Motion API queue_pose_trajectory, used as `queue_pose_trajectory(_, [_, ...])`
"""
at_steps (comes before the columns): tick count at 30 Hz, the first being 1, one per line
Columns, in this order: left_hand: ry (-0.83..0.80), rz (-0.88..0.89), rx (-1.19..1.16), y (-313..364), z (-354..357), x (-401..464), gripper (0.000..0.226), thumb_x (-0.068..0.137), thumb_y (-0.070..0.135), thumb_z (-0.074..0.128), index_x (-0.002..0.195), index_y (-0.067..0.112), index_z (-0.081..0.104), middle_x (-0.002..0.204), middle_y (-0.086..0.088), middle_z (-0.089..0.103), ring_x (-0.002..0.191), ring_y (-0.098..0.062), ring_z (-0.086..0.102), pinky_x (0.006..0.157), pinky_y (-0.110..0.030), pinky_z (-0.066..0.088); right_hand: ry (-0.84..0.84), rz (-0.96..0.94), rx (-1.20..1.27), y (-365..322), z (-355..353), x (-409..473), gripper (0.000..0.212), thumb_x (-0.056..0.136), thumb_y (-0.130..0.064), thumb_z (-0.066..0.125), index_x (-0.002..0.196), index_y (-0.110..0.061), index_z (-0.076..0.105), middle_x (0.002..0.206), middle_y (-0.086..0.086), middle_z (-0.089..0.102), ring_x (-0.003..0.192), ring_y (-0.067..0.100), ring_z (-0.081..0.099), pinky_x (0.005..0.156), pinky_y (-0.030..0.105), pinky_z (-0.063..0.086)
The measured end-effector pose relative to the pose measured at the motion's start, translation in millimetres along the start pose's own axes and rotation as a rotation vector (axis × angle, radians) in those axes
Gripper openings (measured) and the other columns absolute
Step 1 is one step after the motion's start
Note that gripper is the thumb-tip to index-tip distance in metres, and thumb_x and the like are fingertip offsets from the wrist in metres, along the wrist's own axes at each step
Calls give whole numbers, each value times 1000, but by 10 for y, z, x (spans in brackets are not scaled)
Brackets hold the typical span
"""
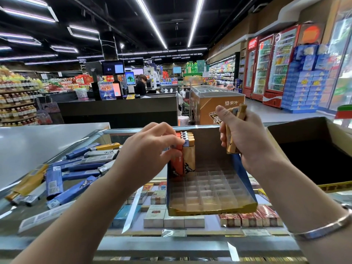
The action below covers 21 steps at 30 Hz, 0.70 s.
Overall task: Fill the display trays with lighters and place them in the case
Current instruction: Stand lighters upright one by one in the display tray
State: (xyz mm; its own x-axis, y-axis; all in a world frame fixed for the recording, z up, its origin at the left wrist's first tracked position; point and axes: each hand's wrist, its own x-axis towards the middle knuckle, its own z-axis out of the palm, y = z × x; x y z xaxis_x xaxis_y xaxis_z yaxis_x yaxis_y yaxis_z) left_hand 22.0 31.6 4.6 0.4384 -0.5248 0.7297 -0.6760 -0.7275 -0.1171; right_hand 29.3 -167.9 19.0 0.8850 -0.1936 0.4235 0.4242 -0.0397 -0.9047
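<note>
Supermarket aisles, drinks fridges (pixel 274 67) and a checkout counter (pixel 118 109) fill the far background under long ceiling lights. Nearer, a glass display case (pixel 133 242) spans the whole foreground, with cigarette packs (pixel 173 219) visible through its top. An open cardboard box (pixel 312 149) sits on the case at the right. At the centre stands a display tray (pixel 247 187) with blue sides, a yellow front lip and a clear grid of slots, most of them unfilled; only its far-left corner holds upright lighters (pixel 187 138), orange and tan ones. Loose lighters (pixel 76 168), mostly blue with some yellow and grey, lie in a heap on the glass at the left. The left hand (pixel 150 149) reaches into the tray's far-left corner, its fingertips pinching the top of an orange lighter (pixel 178 162) standing in a slot beside a tan one. The right hand (pixel 245 138) is raised above the tray's far-right side, fingers curled round a bundle of tan lighters (pixel 234 130). A silver bangle (pixel 323 227) circles the right wrist.
</note>
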Motion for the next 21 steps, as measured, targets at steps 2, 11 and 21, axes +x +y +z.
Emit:
queue_pose_trajectory(2, [-4, -65, -85, -20, 31, -9, 19, 74, 18, 74, 92, 16, 72, 94, 5, 63, 88, -17, 61, 66, -41, 57, -2, 0, -7, 12, 5, 1, 28, 89, -35, 59, 71, -14, 53, 59, 3, 53, 49, 12, 49, 45, 23, 45])
queue_pose_trajectory(11, [64, -267, -380, 6, 78, -30, 31, 76, 57, 54, 103, 41, 54, 101, 32, 52, 99, 5, 55, 77, -17, 47, -129, 190, 433, -27, -13, 13, 20, 91, -22, 54, 75, -12, 59, 60, 3, 59, 53, 14, 57, 53, 27, 51])
queue_pose_trajectory(21, [122, -178, -330, 182, 42, 14, 44, 78, 51, 51, 106, 20, 62, 97, 16, 57, 95, -11, 58, 76, -31, 51, -617, 200, 313, -13, 57, -72, 25, 76, -33, 61, 92, -16, 70, 72, 2, 66, 69, 20, 65, 60, 36, 54])
